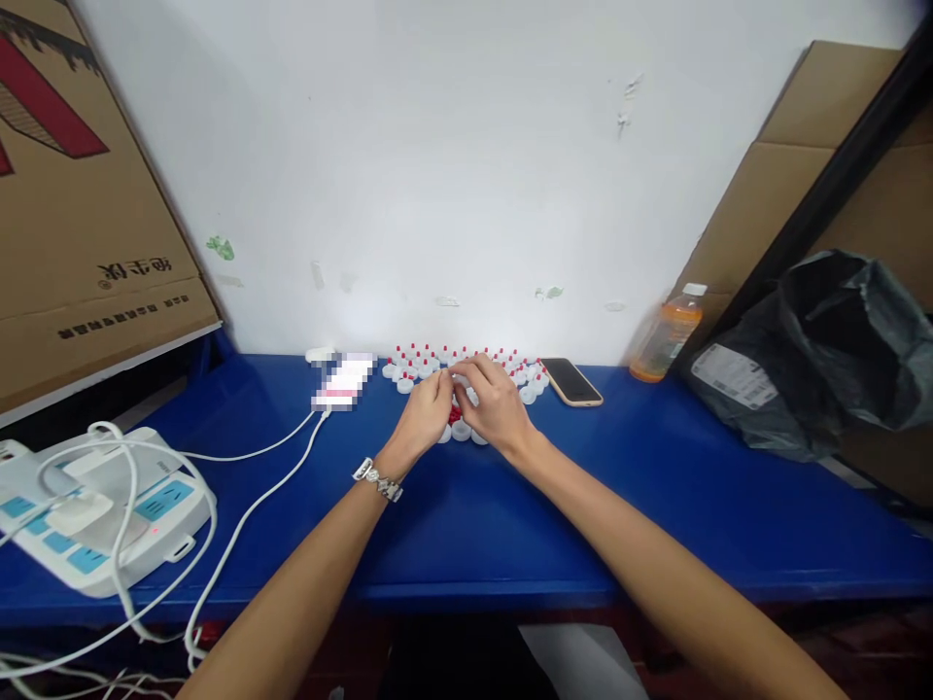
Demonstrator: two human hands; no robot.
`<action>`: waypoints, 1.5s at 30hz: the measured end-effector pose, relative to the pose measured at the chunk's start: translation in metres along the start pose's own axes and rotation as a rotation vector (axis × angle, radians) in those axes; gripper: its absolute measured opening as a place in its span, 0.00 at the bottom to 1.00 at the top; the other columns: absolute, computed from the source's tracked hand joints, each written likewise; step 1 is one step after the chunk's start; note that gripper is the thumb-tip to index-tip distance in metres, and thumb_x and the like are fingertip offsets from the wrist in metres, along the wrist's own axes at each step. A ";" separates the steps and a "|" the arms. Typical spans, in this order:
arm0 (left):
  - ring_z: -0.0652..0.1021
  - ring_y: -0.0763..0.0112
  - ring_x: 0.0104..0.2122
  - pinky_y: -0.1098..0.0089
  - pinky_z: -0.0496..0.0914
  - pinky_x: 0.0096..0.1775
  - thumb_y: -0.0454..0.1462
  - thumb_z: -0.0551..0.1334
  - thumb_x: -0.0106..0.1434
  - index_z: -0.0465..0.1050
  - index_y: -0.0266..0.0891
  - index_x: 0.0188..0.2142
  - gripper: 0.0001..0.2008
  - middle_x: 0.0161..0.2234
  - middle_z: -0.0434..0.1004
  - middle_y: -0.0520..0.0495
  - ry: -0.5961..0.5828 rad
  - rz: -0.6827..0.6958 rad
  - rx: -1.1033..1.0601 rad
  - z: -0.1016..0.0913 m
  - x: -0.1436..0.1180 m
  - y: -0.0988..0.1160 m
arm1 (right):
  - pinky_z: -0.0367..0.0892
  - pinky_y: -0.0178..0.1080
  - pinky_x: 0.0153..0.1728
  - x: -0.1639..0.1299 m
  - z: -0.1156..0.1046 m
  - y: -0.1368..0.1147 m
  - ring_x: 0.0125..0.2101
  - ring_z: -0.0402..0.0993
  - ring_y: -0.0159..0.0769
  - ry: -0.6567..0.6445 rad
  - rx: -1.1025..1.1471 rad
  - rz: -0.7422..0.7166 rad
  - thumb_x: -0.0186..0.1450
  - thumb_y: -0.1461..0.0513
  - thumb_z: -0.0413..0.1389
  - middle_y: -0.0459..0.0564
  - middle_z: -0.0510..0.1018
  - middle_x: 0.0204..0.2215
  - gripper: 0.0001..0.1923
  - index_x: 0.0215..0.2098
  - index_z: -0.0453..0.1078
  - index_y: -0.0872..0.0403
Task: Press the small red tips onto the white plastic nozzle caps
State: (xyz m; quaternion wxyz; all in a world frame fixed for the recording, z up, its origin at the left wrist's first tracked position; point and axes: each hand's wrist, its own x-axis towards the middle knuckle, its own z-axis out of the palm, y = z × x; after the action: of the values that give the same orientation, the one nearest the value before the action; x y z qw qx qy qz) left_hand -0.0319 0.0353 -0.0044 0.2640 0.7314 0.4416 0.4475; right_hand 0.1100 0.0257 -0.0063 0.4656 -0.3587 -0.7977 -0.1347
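My left hand and my right hand meet over the middle of the table, fingertips pinched close together. Whatever is between the fingers is too small and too covered to make out. Behind them, along the wall, stand several translucent white caps with red tips. Just below the fingers lies a small heap of loose red tips, partly covered by my right hand. Several white caps without visible tips sit at the near side of that heap. A bracelet watch is on my left wrist.
On the blue table, a dark-screened phone lies right of the caps, and a blurred bright screen lies left with a white cable. A power strip is at left; an orange drink bottle and black plastic bag are at right.
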 end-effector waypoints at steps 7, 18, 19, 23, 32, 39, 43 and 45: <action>0.61 0.76 0.21 0.73 0.56 0.24 0.44 0.52 0.67 0.63 0.38 0.27 0.15 0.22 0.61 0.54 -0.051 -0.173 -0.445 0.004 0.002 -0.002 | 0.68 0.45 0.42 -0.001 0.001 -0.003 0.41 0.70 0.43 0.044 -0.071 -0.002 0.66 0.69 0.52 0.55 0.73 0.40 0.10 0.43 0.70 0.51; 0.54 0.81 0.17 0.75 0.54 0.21 0.39 0.55 0.63 0.56 0.40 0.23 0.14 0.19 0.49 0.59 -0.135 -0.278 -0.709 -0.001 -0.003 0.018 | 0.68 0.45 0.39 -0.004 0.002 -0.007 0.38 0.69 0.41 0.127 -0.059 -0.030 0.64 0.69 0.53 0.53 0.72 0.37 0.08 0.37 0.70 0.50; 0.54 0.81 0.17 0.75 0.54 0.21 0.39 0.55 0.63 0.55 0.40 0.23 0.14 0.19 0.49 0.59 -0.141 -0.280 -0.706 -0.001 -0.004 0.019 | 0.68 0.45 0.39 -0.004 0.002 -0.007 0.38 0.69 0.41 0.123 -0.050 -0.019 0.64 0.69 0.53 0.53 0.72 0.37 0.08 0.36 0.70 0.50; 0.54 0.80 0.17 0.74 0.56 0.22 0.40 0.54 0.64 0.53 0.42 0.22 0.16 0.18 0.49 0.59 -0.105 -0.287 -0.681 -0.013 0.000 0.014 | 0.68 0.46 0.39 -0.005 -0.002 0.000 0.38 0.68 0.42 0.143 -0.028 0.027 0.63 0.69 0.53 0.53 0.70 0.37 0.09 0.36 0.71 0.50; 0.71 0.68 0.31 0.66 0.65 0.36 0.45 0.53 0.69 0.66 0.40 0.30 0.15 0.28 0.71 0.50 -0.119 0.132 0.218 -0.045 0.005 -0.018 | 0.68 0.44 0.45 -0.010 -0.016 0.021 0.41 0.71 0.40 0.220 0.149 0.264 0.65 0.66 0.53 0.51 0.74 0.38 0.06 0.38 0.70 0.51; 0.74 0.61 0.46 0.60 0.66 0.51 0.47 0.55 0.69 0.76 0.42 0.49 0.18 0.45 0.77 0.43 -0.275 0.189 0.329 -0.037 0.001 -0.023 | 0.67 0.43 0.43 -0.015 -0.016 0.036 0.37 0.69 0.39 0.142 0.118 0.494 0.62 0.58 0.59 0.49 0.71 0.34 0.07 0.35 0.76 0.52; 0.75 0.65 0.37 0.65 0.68 0.41 0.45 0.55 0.69 0.77 0.39 0.45 0.16 0.40 0.79 0.44 -0.226 0.123 0.317 -0.050 0.004 -0.022 | 0.66 0.38 0.34 -0.010 -0.012 0.039 0.28 0.68 0.34 0.012 0.268 0.578 0.63 0.58 0.57 0.45 0.73 0.25 0.09 0.35 0.75 0.54; 0.75 0.67 0.34 0.66 0.67 0.38 0.44 0.57 0.67 0.77 0.39 0.41 0.14 0.36 0.78 0.46 -0.234 0.107 0.331 -0.053 0.005 -0.024 | 0.66 0.36 0.33 -0.002 -0.006 0.038 0.28 0.71 0.34 -0.042 0.308 0.590 0.62 0.59 0.57 0.45 0.75 0.25 0.08 0.35 0.75 0.55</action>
State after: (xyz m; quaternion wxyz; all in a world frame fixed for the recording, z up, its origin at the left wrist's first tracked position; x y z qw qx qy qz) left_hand -0.0874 0.0504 0.0029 0.1654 0.8344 0.4358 0.2942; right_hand 0.1413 0.0486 -0.0100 0.5168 -0.5021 -0.6800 0.1355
